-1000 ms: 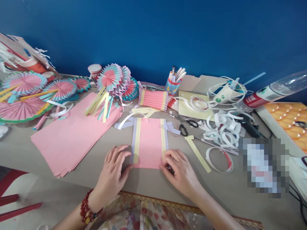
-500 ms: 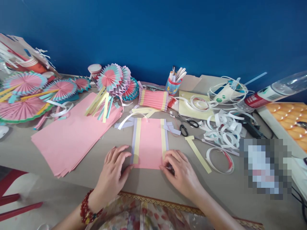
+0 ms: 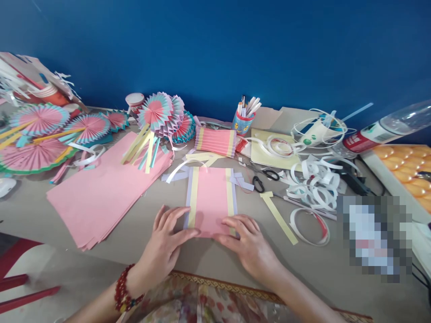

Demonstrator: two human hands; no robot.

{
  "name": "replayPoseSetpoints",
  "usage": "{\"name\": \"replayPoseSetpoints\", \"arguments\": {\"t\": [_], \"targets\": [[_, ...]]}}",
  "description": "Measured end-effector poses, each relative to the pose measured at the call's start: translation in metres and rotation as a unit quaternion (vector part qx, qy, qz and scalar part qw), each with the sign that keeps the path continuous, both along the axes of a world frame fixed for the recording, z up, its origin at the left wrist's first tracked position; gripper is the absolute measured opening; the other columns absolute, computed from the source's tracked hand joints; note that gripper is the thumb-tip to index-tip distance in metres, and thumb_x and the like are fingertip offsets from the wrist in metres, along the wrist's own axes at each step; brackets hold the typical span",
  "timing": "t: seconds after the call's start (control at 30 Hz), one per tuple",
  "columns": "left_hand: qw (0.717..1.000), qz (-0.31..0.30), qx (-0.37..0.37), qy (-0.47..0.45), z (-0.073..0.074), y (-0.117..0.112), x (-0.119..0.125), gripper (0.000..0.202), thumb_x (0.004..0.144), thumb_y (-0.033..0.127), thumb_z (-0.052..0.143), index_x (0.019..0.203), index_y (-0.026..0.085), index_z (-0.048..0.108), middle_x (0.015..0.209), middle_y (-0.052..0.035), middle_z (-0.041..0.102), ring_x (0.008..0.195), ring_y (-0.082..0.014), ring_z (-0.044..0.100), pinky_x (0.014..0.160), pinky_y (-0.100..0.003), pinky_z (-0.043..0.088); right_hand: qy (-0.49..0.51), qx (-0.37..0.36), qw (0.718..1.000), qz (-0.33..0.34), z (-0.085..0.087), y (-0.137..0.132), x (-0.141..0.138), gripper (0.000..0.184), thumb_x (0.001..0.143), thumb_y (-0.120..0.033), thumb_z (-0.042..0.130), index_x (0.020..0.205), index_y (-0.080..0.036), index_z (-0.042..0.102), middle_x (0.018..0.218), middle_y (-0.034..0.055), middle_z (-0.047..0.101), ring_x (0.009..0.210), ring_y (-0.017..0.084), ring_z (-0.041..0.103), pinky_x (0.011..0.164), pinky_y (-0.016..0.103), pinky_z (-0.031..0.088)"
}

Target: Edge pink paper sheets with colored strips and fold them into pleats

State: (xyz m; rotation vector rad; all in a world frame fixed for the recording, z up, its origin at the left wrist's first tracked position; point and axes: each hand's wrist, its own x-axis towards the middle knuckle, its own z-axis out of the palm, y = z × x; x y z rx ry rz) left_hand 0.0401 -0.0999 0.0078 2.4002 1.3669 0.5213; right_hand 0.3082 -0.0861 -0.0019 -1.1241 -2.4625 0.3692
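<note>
A pink paper sheet [image 3: 211, 193] lies flat in front of me, with yellow and lilac strips along its left and right edges. At its lower left corner is my left hand [image 3: 167, 231], thumb and fingers apart, the thumb tip over the near edge. My right hand [image 3: 248, 235] rests over the lower right corner, its fingers stretched across the yellow strip and its thumb at the near edge. Both hands look open. Beyond the sheet sits a pleated pink paper piece [image 3: 215, 141] with yellow and lilac borders.
A stack of pink paper [image 3: 107, 193] lies left, below pleated paper fans [image 3: 40, 119] and rosettes [image 3: 155, 114]. Scissors [image 3: 264, 178], a yellow strip [image 3: 279, 220], a tape roll [image 3: 310, 226] and curled white strips [image 3: 316, 179] lie right. A pen cup [image 3: 243, 122] stands behind.
Both hands have moved inward over the lower part of the pink sheet, and the thumbs are nearer each other. The sheet stays flat in about the same place.
</note>
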Motion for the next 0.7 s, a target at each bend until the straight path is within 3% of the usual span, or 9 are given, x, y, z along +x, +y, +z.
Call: {"name": "replayPoseSetpoints", "arguments": {"t": [0.1,0.2,0.5,0.7], "targets": [[0.999,-0.03,-0.001,0.025,0.002,0.0,0.0,0.067,0.086,-0.004,0.035,0.121,0.045,0.062,0.155,0.0038,0.026,0.137,-0.0272,0.033,0.113,-0.063,0.019,-0.001,0.015,1.0,0.018,0.0,0.001,-0.001,0.045,0.092,-0.007,0.049,0.118,-0.039,0.066,0.123,0.0029,0.06,0.11,0.022,0.049,0.092,0.04,0.04],[0.997,-0.045,0.007,0.056,0.001,0.0,-0.001,0.069,0.088,-0.003,0.035,0.126,0.049,0.057,0.158,0.0057,0.021,0.139,-0.0291,0.03,0.113,-0.065,0.018,-0.012,0.016,0.999,0.03,0.001,0.002,0.0,0.046,0.093,-0.009,0.049,0.122,-0.042,0.064,0.124,0.0027,0.06,0.11,0.022,0.05,0.094,0.04,0.041],[0.993,-0.064,0.009,0.104,0.0,-0.001,-0.007,0.065,0.085,0.003,0.041,0.131,0.047,0.054,0.16,0.0064,0.019,0.141,-0.0314,0.028,0.114,-0.065,0.014,-0.037,0.02,0.999,0.029,0.001,0.002,0.002,0.043,0.096,-0.015,0.05,0.125,-0.044,0.061,0.125,0.0021,0.061,0.112,0.021,0.051,0.097,0.04,0.042],[0.99,-0.037,0.018,0.134,0.006,-0.01,-0.032,0.068,0.083,0.0,0.039,0.134,0.044,0.053,0.159,0.0051,0.021,0.142,-0.0309,0.028,0.115,-0.064,0.01,-0.043,0.037,0.998,0.031,0.001,0.001,0.002,0.037,0.096,-0.02,0.053,0.123,-0.043,0.063,0.125,0.0023,0.062,0.112,0.02,0.052,0.099,0.04,0.041]]}}
